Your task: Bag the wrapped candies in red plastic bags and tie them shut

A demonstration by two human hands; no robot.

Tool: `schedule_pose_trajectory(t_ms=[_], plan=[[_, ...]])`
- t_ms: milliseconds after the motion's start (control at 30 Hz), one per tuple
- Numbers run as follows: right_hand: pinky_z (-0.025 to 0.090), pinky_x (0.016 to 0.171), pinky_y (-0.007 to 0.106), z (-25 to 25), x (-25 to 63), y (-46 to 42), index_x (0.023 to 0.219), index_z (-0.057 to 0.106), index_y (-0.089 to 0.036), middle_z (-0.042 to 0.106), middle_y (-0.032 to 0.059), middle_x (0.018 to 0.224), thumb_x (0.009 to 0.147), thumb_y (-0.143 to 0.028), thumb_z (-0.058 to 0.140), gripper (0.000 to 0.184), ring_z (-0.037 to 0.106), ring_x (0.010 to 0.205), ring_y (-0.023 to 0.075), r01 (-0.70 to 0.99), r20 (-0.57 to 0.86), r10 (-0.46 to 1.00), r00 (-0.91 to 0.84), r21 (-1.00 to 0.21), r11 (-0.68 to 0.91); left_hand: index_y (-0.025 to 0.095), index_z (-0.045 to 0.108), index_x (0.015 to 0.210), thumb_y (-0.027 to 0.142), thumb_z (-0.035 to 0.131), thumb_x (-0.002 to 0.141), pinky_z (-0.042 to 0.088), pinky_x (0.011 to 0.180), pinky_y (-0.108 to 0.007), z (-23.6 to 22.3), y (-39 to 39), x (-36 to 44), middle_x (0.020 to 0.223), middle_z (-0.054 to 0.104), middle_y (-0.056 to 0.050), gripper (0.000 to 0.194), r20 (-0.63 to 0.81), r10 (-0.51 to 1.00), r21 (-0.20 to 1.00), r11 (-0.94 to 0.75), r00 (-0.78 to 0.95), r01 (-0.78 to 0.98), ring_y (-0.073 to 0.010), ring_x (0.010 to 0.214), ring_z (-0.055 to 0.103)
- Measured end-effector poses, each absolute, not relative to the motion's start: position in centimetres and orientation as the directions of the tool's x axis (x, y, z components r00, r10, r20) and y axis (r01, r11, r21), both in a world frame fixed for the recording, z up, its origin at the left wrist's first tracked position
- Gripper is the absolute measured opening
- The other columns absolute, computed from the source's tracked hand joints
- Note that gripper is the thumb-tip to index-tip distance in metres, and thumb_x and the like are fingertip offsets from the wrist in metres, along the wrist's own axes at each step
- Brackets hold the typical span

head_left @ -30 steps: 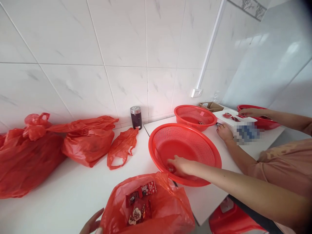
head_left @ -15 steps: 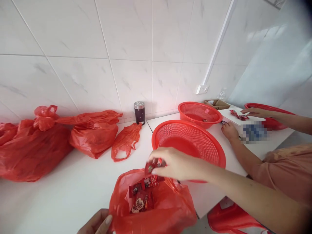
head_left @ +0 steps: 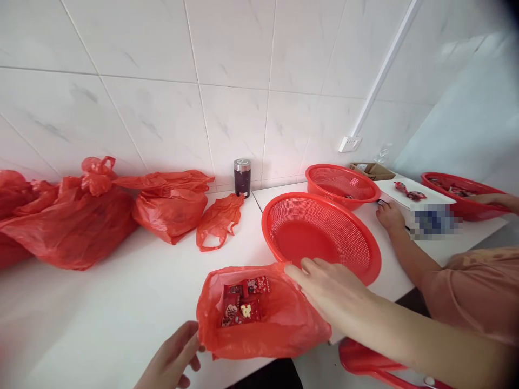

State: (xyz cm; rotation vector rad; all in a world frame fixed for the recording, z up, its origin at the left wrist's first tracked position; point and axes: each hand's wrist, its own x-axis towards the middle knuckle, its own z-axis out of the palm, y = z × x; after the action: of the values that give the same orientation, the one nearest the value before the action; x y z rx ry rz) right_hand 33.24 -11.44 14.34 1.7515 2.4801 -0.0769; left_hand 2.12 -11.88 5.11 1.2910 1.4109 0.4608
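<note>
A red plastic bag (head_left: 284, 329) lies open on the white counter (head_left: 121, 302) in front of me, with several red wrapped sweets (head_left: 243, 305) inside. My right hand (head_left: 330, 289) rests on the bag's right rim, fingers curled over the plastic. At the bottom edge, my left hand (head_left: 172, 359) has its fingers apart, fingertips touching the bag's left side. Just behind the bag stands a large red mesh basket (head_left: 365, 243) with nothing visible in it.
A second red basket (head_left: 320, 181) and a third (head_left: 466, 202) stand further right, with a cardboard box (head_left: 373, 170). Another person's hand (head_left: 389, 216) rests on the table. Full red bags (head_left: 68, 221), a smaller one (head_left: 219, 219) and a dark jar (head_left: 242, 178) line the wall.
My right hand took a sweet out of the large basket, carried it over the bag and let it go; it now sits on the bag's rim. My left hand moved up to the bag.
</note>
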Motion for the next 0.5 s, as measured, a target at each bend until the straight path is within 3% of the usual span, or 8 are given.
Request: schedule_pose_trajectory(t_ms=[100,233,333,500], plan=[[0.032,0.054,0.026,16.0,33.9,-9.6,0.100,0.058,-0.026,0.063,-0.0002,0.074,0.086,-0.017,0.052,0.018,0.059,0.064,0.0166,0.916,-0.095,0.930,-0.354,-0.237,0.325,0.021,0.063,0.083,0.058,0.051,0.084,0.053,0.071,-0.026,5.5,-11.0,1.6,0.086,0.066,-0.003,0.039,-0.396,0.880,0.900,0.316,0.262,0.299,-0.0203,0.086,0.061],[0.040,0.062,0.024,18.1,34.3,-6.7,0.105,0.055,-0.025,0.062,-0.0020,0.082,0.092,-0.028,0.048,0.015,0.057,0.069,0.0126,0.778,0.256,0.953,-0.159,-0.561,0.281,0.018,0.063,0.079,0.053,0.059,0.083,0.053,0.067,-0.020,9.4,-8.9,-0.3,0.080,0.064,0.001,0.035,-0.150,0.986,0.987,0.146,-0.067,-0.072,-0.0157,0.080,0.059],[0.041,0.064,0.024,19.0,33.8,-5.2,0.100,0.056,-0.023,0.060,-0.0023,0.080,0.092,-0.029,0.049,0.013,0.056,0.069,0.0119,0.695,0.323,0.931,-0.168,-0.631,0.345,0.016,0.057,0.071,0.045,0.059,0.087,0.048,0.061,-0.013,13.6,-7.7,-1.1,0.064,0.054,0.005,0.033,0.038,0.990,0.981,-0.064,-0.138,-0.183,-0.0086,0.066,0.053],[0.044,0.066,0.026,21.8,32.3,-4.2,0.102,0.055,-0.021,0.061,-0.0017,0.079,0.089,-0.030,0.052,0.015,0.055,0.068,0.0118,0.586,0.474,0.873,-0.111,-0.679,0.443,0.019,0.068,0.079,0.042,0.079,0.068,0.054,0.066,-0.015,18.3,-7.1,-1.3,0.078,0.065,0.000,0.028,0.309,0.928,0.944,-0.325,-0.210,-0.049,-0.0126,0.075,0.059]])
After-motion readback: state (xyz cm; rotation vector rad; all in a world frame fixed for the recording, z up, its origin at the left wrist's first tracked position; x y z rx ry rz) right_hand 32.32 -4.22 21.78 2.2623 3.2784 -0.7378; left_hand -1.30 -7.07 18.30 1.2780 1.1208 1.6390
